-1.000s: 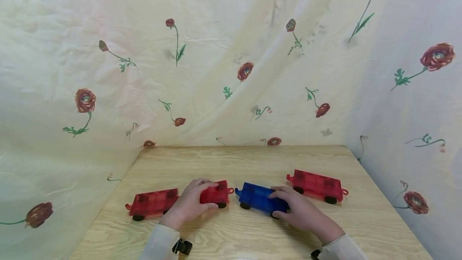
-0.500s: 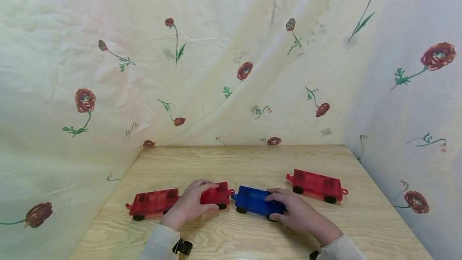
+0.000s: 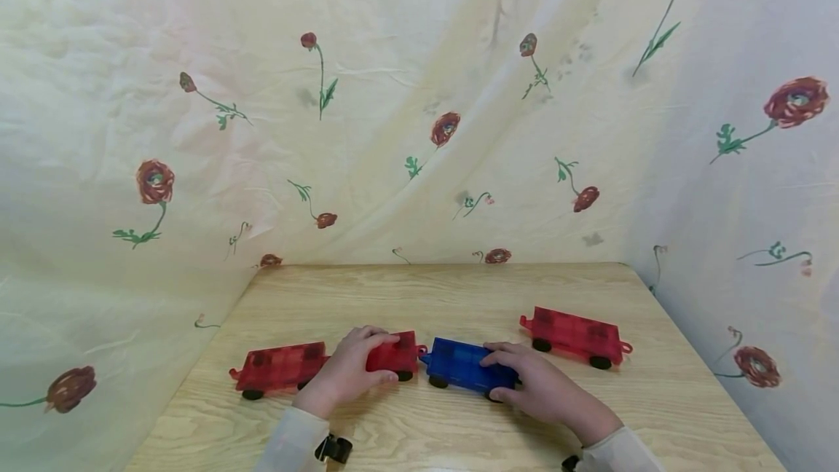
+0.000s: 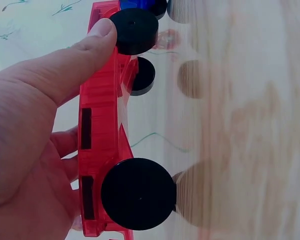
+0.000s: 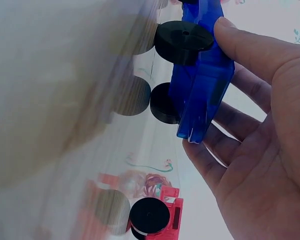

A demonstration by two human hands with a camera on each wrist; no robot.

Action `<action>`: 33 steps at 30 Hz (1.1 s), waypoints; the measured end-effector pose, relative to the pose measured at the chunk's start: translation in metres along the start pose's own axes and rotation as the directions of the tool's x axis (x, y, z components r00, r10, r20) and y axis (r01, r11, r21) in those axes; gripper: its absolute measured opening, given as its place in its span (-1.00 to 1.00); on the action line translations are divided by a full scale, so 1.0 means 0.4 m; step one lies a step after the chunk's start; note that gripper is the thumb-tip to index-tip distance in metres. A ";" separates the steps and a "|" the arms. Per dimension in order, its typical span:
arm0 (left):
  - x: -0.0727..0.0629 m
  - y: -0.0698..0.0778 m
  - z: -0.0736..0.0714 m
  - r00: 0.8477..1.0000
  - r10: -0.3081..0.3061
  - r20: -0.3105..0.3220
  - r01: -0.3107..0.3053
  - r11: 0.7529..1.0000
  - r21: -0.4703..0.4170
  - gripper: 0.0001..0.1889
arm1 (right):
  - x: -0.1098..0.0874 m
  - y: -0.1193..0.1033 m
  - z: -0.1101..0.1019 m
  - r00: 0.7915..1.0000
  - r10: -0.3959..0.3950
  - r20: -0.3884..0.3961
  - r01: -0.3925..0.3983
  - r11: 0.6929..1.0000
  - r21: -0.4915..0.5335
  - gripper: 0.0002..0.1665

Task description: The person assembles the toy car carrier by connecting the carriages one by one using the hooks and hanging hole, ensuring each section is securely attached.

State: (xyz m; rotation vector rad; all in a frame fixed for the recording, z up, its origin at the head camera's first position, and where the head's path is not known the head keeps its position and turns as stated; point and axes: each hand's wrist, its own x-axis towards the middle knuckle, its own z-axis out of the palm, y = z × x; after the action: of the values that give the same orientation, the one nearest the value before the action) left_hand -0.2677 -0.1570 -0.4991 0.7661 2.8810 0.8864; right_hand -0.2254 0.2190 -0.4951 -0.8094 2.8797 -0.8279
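Cream floral-printed cloth (image 3: 367,159) backs a wood-grain table (image 3: 446,297). Roughly midway between its side edges, the left hand (image 3: 350,370) pinches a translucent red plastic wheeled wagon (image 3: 404,350); just beside, the right hand (image 3: 540,386) pinches a translucent blue plastic wheeled wagon (image 3: 457,363).

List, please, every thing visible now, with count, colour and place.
Table: one, light brown, foreground.
Flowered cloth: count unclear, mostly cream, behind the table.
Left red wagon: one, red, table's left.
Middle red wagon: one, red, right of that.
Blue wagon: one, blue, right of the middle red wagon.
Right red wagon: one, red, farthest right.
Wheels: several, black, under the wagons.
Sleeves: two, pale, bottom edge of the head view.
Wrist items: two, black, near the sleeves, kind unclear.
Left hand: one, bare, gripping the middle red wagon.
Right hand: one, bare, gripping the blue wagon.
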 end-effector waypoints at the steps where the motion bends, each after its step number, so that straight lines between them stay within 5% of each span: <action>1: 0.000 -0.001 0.000 1.000 -0.001 0.000 0.001 1.000 0.000 -0.30 | 0.000 0.001 0.000 1.000 -0.004 0.001 0.004 1.000 0.000 -0.53; 33: -0.005 0.005 -0.005 1.000 -0.001 0.006 0.001 1.000 0.021 -0.29 | 0.001 0.017 -0.003 1.000 -0.006 0.011 0.006 0.997 0.073 -0.55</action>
State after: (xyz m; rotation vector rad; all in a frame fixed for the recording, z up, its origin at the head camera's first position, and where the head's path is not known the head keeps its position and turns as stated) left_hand -0.2652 -0.1573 -0.4967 0.7676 2.8903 0.8533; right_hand -0.2293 0.2241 -0.4974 -0.8131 2.8204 -0.9197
